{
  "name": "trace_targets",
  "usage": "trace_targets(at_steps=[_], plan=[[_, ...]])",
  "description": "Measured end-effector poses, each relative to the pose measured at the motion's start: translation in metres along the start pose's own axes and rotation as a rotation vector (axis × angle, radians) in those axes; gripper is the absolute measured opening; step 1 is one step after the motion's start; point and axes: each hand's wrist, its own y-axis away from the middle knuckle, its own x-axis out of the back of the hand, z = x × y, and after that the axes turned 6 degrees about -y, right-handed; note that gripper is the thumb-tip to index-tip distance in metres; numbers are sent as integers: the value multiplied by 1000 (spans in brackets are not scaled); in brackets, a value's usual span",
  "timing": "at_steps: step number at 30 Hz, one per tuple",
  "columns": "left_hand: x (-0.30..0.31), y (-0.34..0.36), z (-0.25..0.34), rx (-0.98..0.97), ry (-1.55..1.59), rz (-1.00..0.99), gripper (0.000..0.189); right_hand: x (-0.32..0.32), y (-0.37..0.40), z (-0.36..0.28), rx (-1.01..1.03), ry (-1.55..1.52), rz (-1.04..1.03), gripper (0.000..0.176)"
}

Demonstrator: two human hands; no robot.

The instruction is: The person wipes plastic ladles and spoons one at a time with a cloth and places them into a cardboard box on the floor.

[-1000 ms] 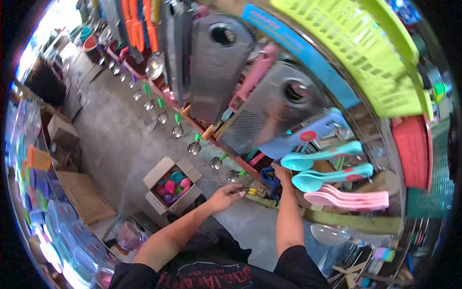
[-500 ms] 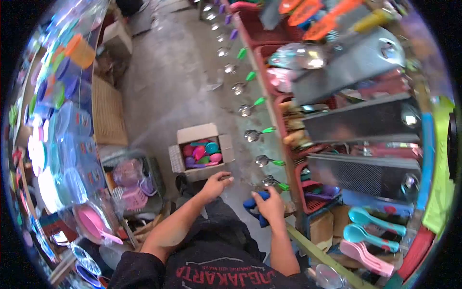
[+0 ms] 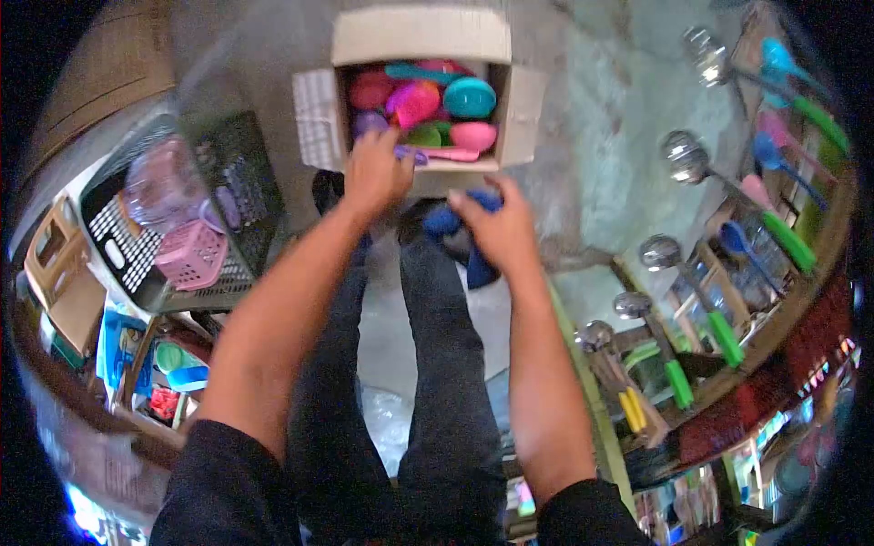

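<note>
Cardboard box, flaps spread, now fills the upper middle of the view, just ahead of both hands; half a second ago it shows smaller, beyond the hands' reach, with shelf goods filling the right side. Attention, by my reading, is turned from shelf to box. Left hand has come over the near left edge, fingers bent down at the plastic ware inside: pink, teal, green, purple pieces heaped just past the fingertips. Right hand, at the shelf a second ago, is now just short of the near right edge, thumb and fingers closed round a blue cloth that hangs below it. By the left fingertips, a purple piece; cannot tell whether it is gripped or only touched, nor how wide those fingers stand. Surface: worn concrete floor under both hands, patchy grey-green right of the right hand. Room: wooden shelf curves well to that hand's right, metal ladles with green handles along its edge. Well left of the left hand, a black crate holds a small pink basket.
</note>
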Motion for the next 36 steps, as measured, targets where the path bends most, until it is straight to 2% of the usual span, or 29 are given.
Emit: trace_targets(at_steps=[3, 5, 7, 8, 9, 10, 11, 12, 13, 15, 18, 19, 20, 23, 24, 25, 26, 27, 28, 29, 31, 33, 34, 35, 36], plan=[[-45, -70, -9, -342, -293, 47, 41, -12, -49, 16, 33, -101, -36, 61], [-61, -108, -8, -500, -441, 147, 36, -14, -63, 25, 33, -114, -47, 61], [-69, -130, 4, -311, -452, 90, 24, -15, -68, 40, 60, -129, -62, 60], [-66, -134, 11, -192, -463, -44, 34, -15, -67, 46, 47, -88, -53, 57], [-72, -137, 3, -196, -464, -50, 34, -14, -65, 50, 39, -47, -41, 55], [-75, -144, -9, -330, -558, -16, 32, -13, -62, 57, 24, -42, -47, 52], [-75, -152, -16, -466, -651, 25, 31, -12, -59, 62, -70, -80, -91, 58], [-61, -143, -5, -422, -603, -30, 29, -10, -52, 61, -98, -79, -87, 57], [-62, -139, -6, -381, -509, 27, 21, -5, -45, 59, -118, -78, -80, 57], [-58, -134, -8, -226, -303, -90, 24, 0, -31, 58, -128, -52, -41, 56], [-39, -121, -9, -266, -179, -135, 34, 8, -13, 50, -152, -110, -21, 54], [-28, -112, -4, -314, -107, -115, 37, 12, -7, 46, -145, -110, -8, 52], [-16, -102, 3, -280, -83, -109, 40, 16, -2, 42, -131, -107, 2, 52], [19, -61, 3, -308, 91, -20, 36, 29, 25, 14, -17, -147, 108, 49], [49, -38, 19, -256, 135, -28, 36, 37, 39, 2, 1, -224, 153, 46], [83, -17, 37, -57, 190, -200, 37, 47, 55, -15, 27, -306, 202, 44], [112, 3, 49, 0, 255, -273, 41, 58, 73, -37, 92, -321, 278, 42], [146, 25, 69, 25, 342, -227, 43, 70, 93, -58, 155, -338, 360, 40], [178, 45, 86, 72, 352, -271, 43, 81, 113, -79, 291, -367, 464, 41], [217, 63, 106, 46, 401, -276, 42, 92, 133, -101, 432, -395, 572, 42], [254, 100, 118, -23, 426, -201, 41, 118, 175, -153, 655, -389, 674, 50], [328, 135, 158, -22, 416, -250, 34, 133, 216, -196, 772, -343, 620, 55], [336, 148, 157, -203, 501, -132, 28, 136, 236, -210, 830, -358, 501, 56], [357, 162, 165, -297, 550, -79, 33, 138, 256, -220, 889, -361, 379, 57], [383, 175, 171, -353, 578, -62, 44, 142, 274, -230, 1002, -309, 349, 61]])
